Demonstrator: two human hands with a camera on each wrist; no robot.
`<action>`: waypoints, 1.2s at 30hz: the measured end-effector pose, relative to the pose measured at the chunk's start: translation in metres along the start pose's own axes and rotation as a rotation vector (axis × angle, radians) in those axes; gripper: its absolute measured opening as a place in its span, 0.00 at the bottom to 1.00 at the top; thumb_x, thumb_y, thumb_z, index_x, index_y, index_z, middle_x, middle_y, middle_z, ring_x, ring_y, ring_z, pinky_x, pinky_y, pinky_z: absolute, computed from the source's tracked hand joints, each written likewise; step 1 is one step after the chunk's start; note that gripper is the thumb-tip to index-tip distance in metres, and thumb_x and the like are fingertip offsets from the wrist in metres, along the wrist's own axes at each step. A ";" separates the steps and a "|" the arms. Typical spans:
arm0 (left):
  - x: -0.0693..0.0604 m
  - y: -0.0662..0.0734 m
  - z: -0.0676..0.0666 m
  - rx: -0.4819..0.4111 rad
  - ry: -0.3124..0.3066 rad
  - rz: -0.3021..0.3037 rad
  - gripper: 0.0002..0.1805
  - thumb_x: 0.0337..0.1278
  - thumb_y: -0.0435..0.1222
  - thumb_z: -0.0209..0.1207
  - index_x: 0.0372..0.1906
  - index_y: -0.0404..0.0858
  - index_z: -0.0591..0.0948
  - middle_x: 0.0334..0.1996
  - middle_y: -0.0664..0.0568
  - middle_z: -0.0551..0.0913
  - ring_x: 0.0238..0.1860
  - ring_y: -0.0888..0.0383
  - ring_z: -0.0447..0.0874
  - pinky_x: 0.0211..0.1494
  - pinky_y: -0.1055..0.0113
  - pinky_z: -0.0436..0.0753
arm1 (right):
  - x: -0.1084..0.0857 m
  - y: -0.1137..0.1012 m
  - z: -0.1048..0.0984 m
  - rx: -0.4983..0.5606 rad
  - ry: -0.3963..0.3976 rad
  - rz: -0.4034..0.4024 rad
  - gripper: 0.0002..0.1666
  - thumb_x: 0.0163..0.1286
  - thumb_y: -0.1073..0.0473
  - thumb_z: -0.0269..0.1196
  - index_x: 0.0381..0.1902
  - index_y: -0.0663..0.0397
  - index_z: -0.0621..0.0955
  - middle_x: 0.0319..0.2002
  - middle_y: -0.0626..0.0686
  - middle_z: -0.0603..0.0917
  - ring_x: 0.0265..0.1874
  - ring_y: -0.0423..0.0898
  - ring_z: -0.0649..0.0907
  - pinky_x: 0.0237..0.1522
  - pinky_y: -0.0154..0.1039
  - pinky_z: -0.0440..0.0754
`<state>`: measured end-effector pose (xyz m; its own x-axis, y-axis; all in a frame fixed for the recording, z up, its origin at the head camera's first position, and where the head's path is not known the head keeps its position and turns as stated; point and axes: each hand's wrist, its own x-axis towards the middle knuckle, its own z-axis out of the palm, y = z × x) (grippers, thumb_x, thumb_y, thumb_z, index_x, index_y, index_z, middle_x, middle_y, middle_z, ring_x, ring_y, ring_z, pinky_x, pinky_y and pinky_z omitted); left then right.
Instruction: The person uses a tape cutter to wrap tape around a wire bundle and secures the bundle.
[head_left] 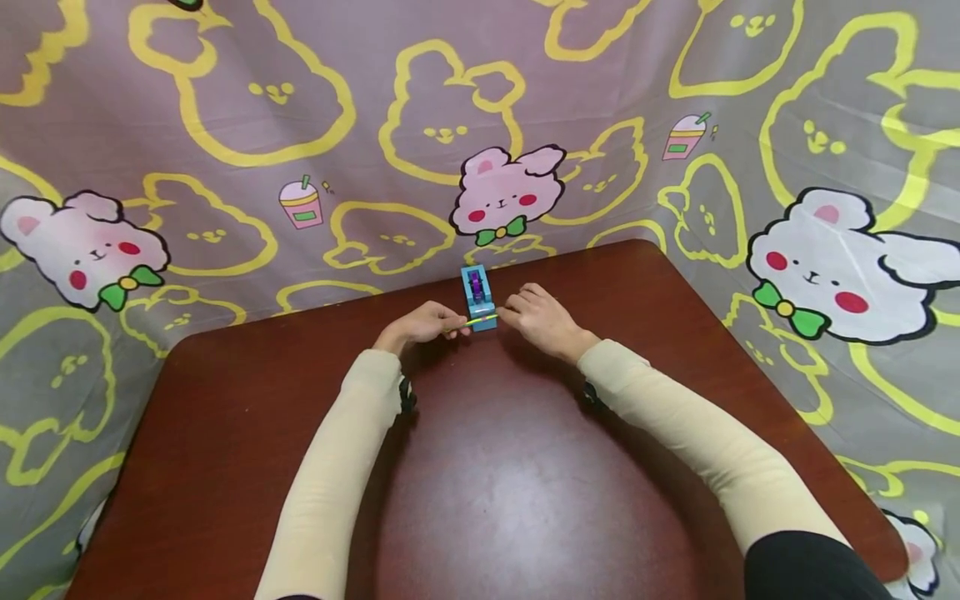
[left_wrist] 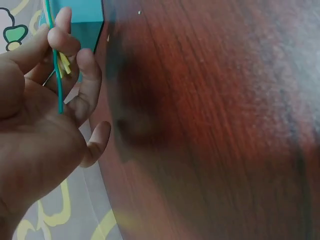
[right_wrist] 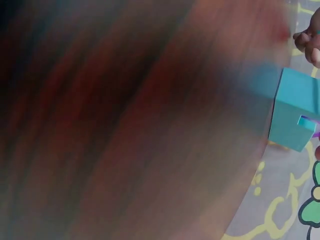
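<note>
In the head view, a light-blue tape dispenser (head_left: 481,312) with a purple roll (head_left: 476,287) stands near the table's back edge. My left hand (head_left: 426,322) is at its left and pinches thin green and yellow wires (left_wrist: 57,82) between thumb and fingers. One yellow-green length reaches across the dispenser's front toward my right hand (head_left: 546,323). The right fingers are bent, their tips close to the dispenser's right side and the far end of that length; whether they grip it is hidden. In the right wrist view, the dispenser (right_wrist: 295,110) shows at the right edge.
A dark red-brown table (head_left: 517,467) with rounded corners lies under both arms. Behind and beside it hangs a cloth (head_left: 360,108) printed with cartoon animals, touching close to the table's back edge. Tiny crumbs lie on the wood in the left wrist view.
</note>
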<state>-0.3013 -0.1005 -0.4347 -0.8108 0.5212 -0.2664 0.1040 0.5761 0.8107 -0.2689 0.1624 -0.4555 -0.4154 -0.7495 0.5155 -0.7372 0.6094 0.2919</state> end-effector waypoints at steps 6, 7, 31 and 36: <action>-0.002 -0.001 0.000 0.019 0.050 0.014 0.18 0.75 0.39 0.56 0.41 0.28 0.88 0.28 0.48 0.83 0.34 0.58 0.70 0.42 0.66 0.67 | 0.005 -0.002 0.002 0.118 -0.032 0.068 0.10 0.64 0.71 0.65 0.43 0.59 0.86 0.34 0.55 0.81 0.34 0.52 0.83 0.49 0.47 0.76; -0.002 -0.001 0.000 0.018 0.057 0.013 0.17 0.75 0.38 0.56 0.41 0.28 0.88 0.29 0.47 0.84 0.34 0.58 0.71 0.43 0.66 0.67 | 0.006 -0.002 0.002 0.141 -0.036 0.079 0.09 0.65 0.71 0.65 0.43 0.59 0.86 0.34 0.55 0.81 0.34 0.51 0.83 0.48 0.47 0.76; -0.007 -0.003 0.032 0.088 0.510 0.111 0.09 0.64 0.39 0.67 0.40 0.38 0.91 0.41 0.50 0.89 0.49 0.52 0.82 0.65 0.45 0.54 | 0.029 -0.011 -0.002 0.605 -0.328 0.773 0.22 0.71 0.39 0.63 0.28 0.49 0.86 0.22 0.44 0.82 0.26 0.46 0.78 0.36 0.46 0.72; -0.008 -0.005 0.032 0.114 0.532 0.097 0.08 0.63 0.39 0.68 0.40 0.39 0.92 0.41 0.50 0.89 0.51 0.51 0.82 0.63 0.46 0.55 | 0.031 -0.013 0.000 0.682 -0.302 0.831 0.20 0.68 0.40 0.66 0.30 0.49 0.88 0.26 0.45 0.85 0.28 0.48 0.79 0.34 0.46 0.73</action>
<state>-0.2769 -0.0876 -0.4536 -0.9705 0.2023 0.1312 0.2307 0.6208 0.7493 -0.2721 0.1314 -0.4436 -0.9593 -0.2639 0.1009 -0.2699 0.7504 -0.6033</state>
